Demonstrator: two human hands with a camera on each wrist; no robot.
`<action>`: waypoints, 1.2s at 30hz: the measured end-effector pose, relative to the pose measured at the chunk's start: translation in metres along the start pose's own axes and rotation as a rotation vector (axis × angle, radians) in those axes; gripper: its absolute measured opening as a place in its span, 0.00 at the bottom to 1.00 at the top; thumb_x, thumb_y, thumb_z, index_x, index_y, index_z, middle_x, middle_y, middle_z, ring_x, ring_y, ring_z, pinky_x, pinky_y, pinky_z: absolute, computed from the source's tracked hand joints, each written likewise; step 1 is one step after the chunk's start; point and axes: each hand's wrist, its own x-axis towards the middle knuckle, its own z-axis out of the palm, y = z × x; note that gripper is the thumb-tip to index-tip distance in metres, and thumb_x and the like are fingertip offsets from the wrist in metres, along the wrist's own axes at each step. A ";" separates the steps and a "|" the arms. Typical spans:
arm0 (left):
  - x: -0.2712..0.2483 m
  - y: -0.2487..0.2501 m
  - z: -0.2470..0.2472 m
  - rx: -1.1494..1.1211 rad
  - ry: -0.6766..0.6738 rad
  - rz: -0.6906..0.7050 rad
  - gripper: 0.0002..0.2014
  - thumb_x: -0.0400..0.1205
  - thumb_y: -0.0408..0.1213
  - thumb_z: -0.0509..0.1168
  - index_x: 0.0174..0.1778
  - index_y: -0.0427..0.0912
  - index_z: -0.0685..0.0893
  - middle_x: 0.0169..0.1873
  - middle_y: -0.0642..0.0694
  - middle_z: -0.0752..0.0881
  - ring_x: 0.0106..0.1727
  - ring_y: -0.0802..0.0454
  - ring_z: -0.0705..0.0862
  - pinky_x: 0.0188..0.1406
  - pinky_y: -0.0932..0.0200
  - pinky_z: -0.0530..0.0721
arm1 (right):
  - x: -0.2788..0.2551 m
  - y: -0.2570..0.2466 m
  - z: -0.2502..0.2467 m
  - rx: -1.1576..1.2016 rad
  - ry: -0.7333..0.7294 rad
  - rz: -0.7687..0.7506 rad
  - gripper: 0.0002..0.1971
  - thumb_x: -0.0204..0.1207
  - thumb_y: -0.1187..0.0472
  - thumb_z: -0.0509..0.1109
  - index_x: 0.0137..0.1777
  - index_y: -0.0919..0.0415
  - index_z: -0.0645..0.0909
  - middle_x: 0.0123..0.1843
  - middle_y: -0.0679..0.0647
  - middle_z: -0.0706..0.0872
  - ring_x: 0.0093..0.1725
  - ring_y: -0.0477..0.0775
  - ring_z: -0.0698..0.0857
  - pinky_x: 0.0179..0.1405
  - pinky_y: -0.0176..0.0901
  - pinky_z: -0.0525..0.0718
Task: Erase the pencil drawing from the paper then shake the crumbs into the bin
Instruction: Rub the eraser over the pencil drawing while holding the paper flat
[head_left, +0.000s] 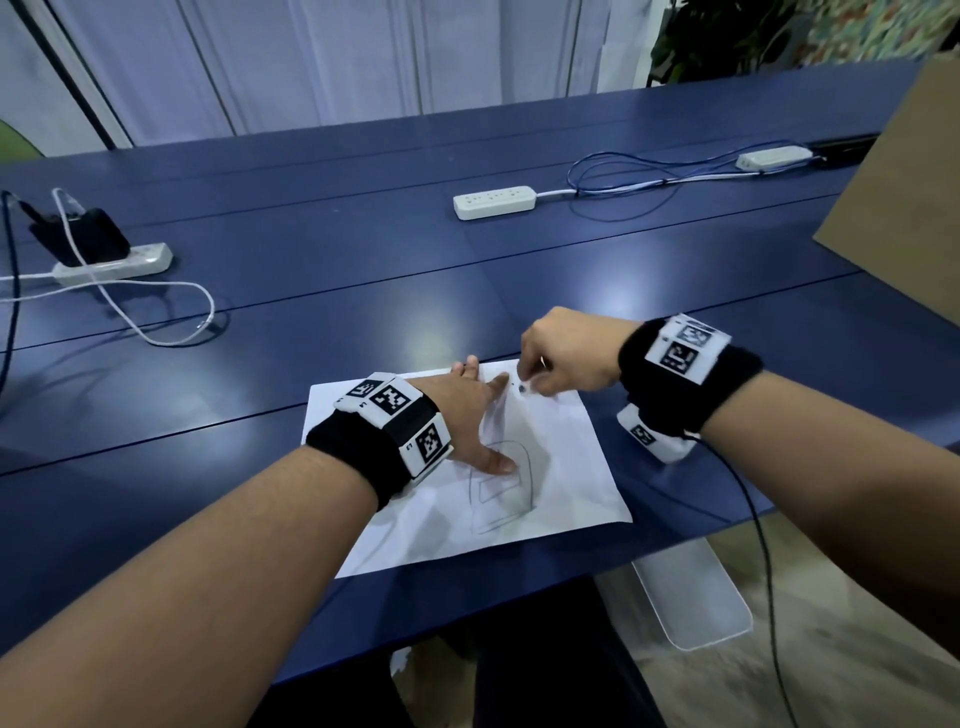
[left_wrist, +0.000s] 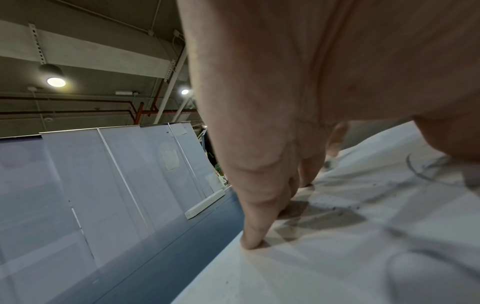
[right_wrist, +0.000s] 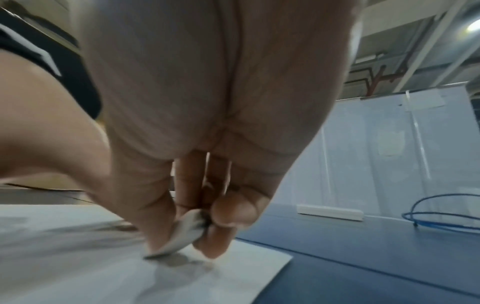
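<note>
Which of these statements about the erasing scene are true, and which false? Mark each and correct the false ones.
1. The left hand presses flat on the paper. True.
2. The right hand is empty. False: it pinches an eraser.
3. The pencil drawing is fully erased. False: lines remain.
4. The paper lies on a blue table. True.
5. The eraser works at the paper's near edge. False: it is near the far edge.

In the head view the right hand (head_left: 569, 353) covers all but a dark speck of the eraser (right_wrist: 182, 236). The left hand (head_left: 467, 415) hides part of the pencil drawing (head_left: 501, 486). A brown board (head_left: 904, 197) is cut by the right edge. The right wrist view is motion-blurred.
</note>
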 end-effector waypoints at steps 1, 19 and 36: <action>0.001 0.000 0.000 -0.002 -0.003 -0.001 0.59 0.70 0.71 0.66 0.86 0.48 0.40 0.85 0.35 0.42 0.86 0.43 0.49 0.81 0.45 0.61 | -0.004 -0.001 0.002 -0.010 -0.028 -0.020 0.10 0.68 0.56 0.71 0.46 0.55 0.90 0.41 0.52 0.89 0.42 0.55 0.85 0.45 0.45 0.83; -0.004 0.000 -0.001 -0.013 -0.011 -0.014 0.57 0.70 0.71 0.66 0.85 0.51 0.40 0.85 0.39 0.41 0.86 0.45 0.47 0.82 0.44 0.59 | -0.016 -0.018 0.008 -0.031 0.008 0.037 0.08 0.74 0.58 0.69 0.47 0.59 0.88 0.44 0.54 0.89 0.46 0.58 0.84 0.29 0.39 0.70; -0.060 -0.032 0.004 -0.180 0.432 -0.119 0.19 0.78 0.63 0.61 0.38 0.51 0.82 0.35 0.55 0.82 0.43 0.50 0.83 0.42 0.56 0.81 | -0.040 -0.040 0.006 0.099 0.132 0.074 0.11 0.78 0.53 0.68 0.52 0.54 0.90 0.46 0.51 0.90 0.47 0.54 0.86 0.47 0.47 0.86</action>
